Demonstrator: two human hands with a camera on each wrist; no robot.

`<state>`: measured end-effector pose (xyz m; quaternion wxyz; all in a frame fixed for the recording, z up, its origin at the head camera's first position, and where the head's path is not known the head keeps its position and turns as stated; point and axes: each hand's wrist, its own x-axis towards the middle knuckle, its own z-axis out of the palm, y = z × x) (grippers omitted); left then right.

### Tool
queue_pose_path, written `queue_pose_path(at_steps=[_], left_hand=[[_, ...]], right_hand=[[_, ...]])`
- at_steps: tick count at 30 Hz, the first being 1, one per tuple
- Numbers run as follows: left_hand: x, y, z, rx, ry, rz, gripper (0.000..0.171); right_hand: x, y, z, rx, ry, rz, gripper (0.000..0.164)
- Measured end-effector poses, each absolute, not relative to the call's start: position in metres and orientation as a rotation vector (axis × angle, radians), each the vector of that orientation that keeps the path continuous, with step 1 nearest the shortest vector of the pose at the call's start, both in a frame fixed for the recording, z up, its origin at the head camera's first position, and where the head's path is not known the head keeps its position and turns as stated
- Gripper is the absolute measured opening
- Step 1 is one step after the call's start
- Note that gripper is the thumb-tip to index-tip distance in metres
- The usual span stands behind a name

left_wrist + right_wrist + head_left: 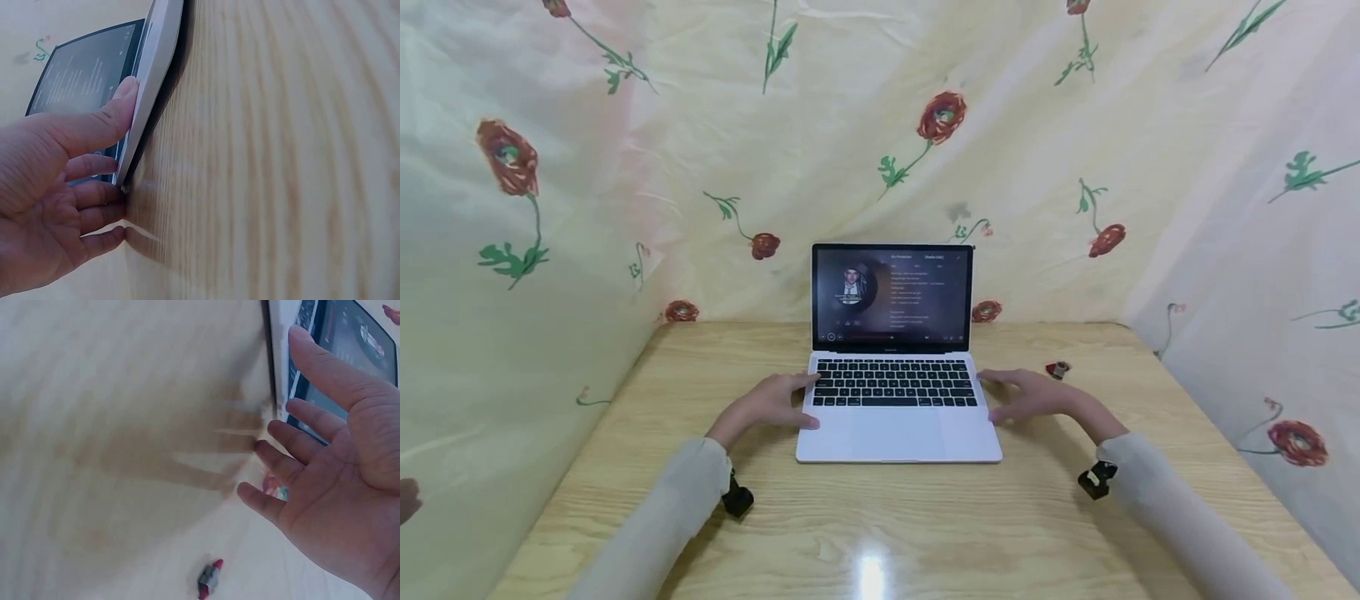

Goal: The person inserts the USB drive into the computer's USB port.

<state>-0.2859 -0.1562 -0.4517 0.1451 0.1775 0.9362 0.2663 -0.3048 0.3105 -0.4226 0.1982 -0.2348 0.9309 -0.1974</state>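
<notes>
An unfolded silver laptop point(895, 433) lies on the wooden table, its lit screen point(891, 296) facing me. At its left edge, my left hand point(775, 400) rests its thumb on the palm rest. The left wrist view shows the other fingers point(100, 195) loosely bent against the laptop's side, close to the tabletop. Beside the right edge is my right hand point(1026, 393). Its fingers point(297, 440) are spread and fairly straight in the right wrist view, with the thumb near the keyboard-side rim; whether the fingertips touch the laptop I cannot tell.
A small red and grey object point(1057, 369) lies on the table point(880, 517) beyond my right hand. Flower-printed cloth point(775, 167) hangs behind the table and along both sides. Small black devices are strapped at both wrists.
</notes>
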Motion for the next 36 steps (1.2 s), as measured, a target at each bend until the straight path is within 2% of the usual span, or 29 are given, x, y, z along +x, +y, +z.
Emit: queue_pose_path(at_steps=[9,16,36], left_hand=[[-0.284,-0.151,-0.451,0.507,2.689,0.747,0.091],[-0.285,-0.151,-0.449,0.518,2.702,0.727,0.091],[-0.286,-0.155,-0.448,0.55,2.719,0.706,0.09]], right_hand=[[-0.309,0.346,-0.407,-0.633,2.771,-0.6,0.074],[-0.309,0.377,-0.398,-0.602,2.82,-0.68,0.073],[-0.317,0.418,-0.414,-0.494,2.89,-0.762,0.061]])
